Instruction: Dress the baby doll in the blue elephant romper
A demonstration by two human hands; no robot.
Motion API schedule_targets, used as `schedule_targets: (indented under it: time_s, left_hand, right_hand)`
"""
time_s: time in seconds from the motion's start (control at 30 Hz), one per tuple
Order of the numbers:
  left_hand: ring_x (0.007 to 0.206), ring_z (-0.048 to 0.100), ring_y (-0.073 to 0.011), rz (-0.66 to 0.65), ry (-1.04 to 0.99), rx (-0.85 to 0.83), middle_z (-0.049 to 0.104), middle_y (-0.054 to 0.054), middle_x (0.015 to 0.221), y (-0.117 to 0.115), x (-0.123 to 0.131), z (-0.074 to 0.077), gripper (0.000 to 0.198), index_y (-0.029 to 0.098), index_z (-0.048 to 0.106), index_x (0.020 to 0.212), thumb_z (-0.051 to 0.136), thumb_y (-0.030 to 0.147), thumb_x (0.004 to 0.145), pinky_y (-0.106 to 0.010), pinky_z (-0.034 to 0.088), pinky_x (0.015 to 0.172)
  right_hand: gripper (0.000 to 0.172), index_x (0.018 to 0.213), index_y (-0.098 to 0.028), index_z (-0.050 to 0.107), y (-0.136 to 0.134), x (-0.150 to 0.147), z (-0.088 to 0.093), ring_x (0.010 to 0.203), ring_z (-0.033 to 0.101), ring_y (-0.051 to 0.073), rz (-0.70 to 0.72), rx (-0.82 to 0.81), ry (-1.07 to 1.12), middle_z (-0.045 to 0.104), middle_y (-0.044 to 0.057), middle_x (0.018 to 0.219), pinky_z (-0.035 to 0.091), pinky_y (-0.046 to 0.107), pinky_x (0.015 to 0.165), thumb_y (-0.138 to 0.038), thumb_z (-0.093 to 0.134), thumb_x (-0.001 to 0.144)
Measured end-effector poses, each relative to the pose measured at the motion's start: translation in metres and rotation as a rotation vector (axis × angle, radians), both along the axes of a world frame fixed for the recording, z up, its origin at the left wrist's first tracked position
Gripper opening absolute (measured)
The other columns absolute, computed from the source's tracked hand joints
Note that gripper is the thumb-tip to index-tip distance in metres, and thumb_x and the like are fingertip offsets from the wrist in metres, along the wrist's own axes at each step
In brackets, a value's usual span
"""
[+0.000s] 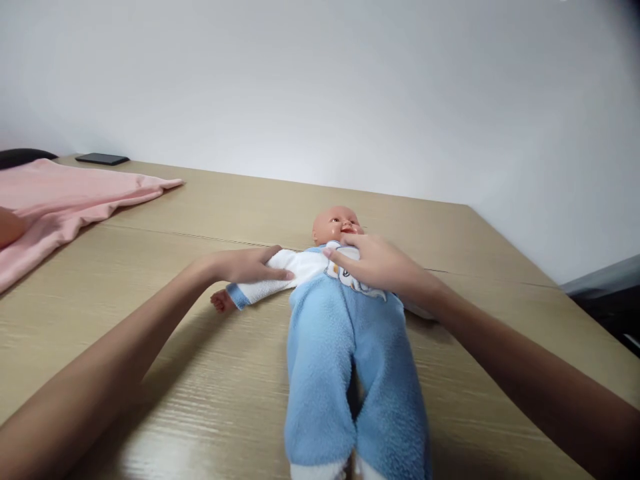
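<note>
A baby doll (340, 223) lies face up on the wooden table, its head away from me. It wears a fleece romper (320, 360) with blue legs, white sleeves and an animal patch on the chest. My left hand (247, 265) is closed around the doll's white sleeve (305, 265), with the thumb on the near side. The doll's small hand (223, 301) sticks out of the blue cuff. At the neckline, my right hand (373, 261) pinches the front of the romper beside the patch. It covers part of the chest; the other sleeve is mostly hidden under my right wrist.
On the left of the table (240, 207) lies a pink cloth (85, 190), with a rounded skin-toned shape (9, 227) on it at the frame edge. A dark phone (103, 159) lies near the wall (320, 93). A black object (25, 157) is behind the cloth.
</note>
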State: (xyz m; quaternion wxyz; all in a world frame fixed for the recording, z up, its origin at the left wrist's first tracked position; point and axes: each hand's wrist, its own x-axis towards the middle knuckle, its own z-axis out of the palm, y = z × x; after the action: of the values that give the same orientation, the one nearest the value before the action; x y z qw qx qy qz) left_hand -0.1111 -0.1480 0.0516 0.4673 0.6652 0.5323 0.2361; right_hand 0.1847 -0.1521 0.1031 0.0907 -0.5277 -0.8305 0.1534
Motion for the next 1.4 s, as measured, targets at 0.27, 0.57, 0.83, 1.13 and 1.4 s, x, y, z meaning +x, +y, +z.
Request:
schedule_targets:
  time_s: [0.27,0.57,0.83,1.13,1.4]
  left_hand:
    - [0.095,0.073,-0.0341,-0.021,0.385,0.037,0.083,-0.011,0.106,0.001,0.006,0.003,0.069,0.024,0.075,0.116,0.082,0.079,0.075,-0.034,0.048,0.078]
    - [0.132,0.064,-0.0438,0.076,0.399,0.283,0.070,-0.020,0.146,-0.004,0.025,-0.005,0.072,0.019,0.061,0.140,0.066,0.072,0.092,-0.050,0.052,0.107]
    - [0.138,0.060,-0.0327,-0.283,0.166,0.794,0.072,-0.013,0.138,-0.021,0.122,0.032,0.029,0.020,0.071,0.127,0.059,0.039,0.109,-0.047,0.042,0.124]
    - [0.123,0.063,-0.0414,-0.520,0.433,0.714,0.081,-0.016,0.124,0.013,0.191,0.015,0.026,0.018,0.079,0.118,0.073,0.037,0.101,-0.053,0.047,0.106]
    - [0.111,0.066,-0.0352,-0.511,0.380,0.822,0.079,-0.014,0.118,0.010,0.189,0.009,0.022,0.019,0.074,0.117,0.066,0.037,0.106,-0.047,0.049,0.097]
  right_hand:
    - [0.042,0.100,-0.027,0.079,-0.016,0.089,-0.017,0.089,0.075,0.028,0.006,-0.133,0.141,0.084,0.004,0.099,0.053,0.036,0.076,-0.065,0.061,0.105]
    - [0.024,0.117,-0.027,0.073,-0.052,0.141,-0.074,0.122,0.070,0.037,-0.050,0.368,0.198,0.078,0.013,0.123,0.052,0.056,0.111,-0.047,0.065,0.104]
    - [0.067,0.158,-0.035,0.051,-0.058,0.208,-0.106,0.145,0.059,0.040,0.030,0.324,0.189,0.062,0.013,0.156,0.050,0.062,0.124,-0.049,0.078,0.098]
    - [0.066,0.146,-0.033,0.064,-0.061,0.218,-0.100,0.112,0.079,0.034,-0.181,-0.031,0.472,0.077,0.013,0.136,0.069,0.048,0.091,-0.048,0.090,0.088]
    - [0.052,0.117,-0.030,0.074,-0.049,0.202,-0.078,0.101,0.077,0.029,-0.306,0.135,0.767,0.078,0.009,0.113,0.069,0.041,0.088,-0.049,0.099,0.075]
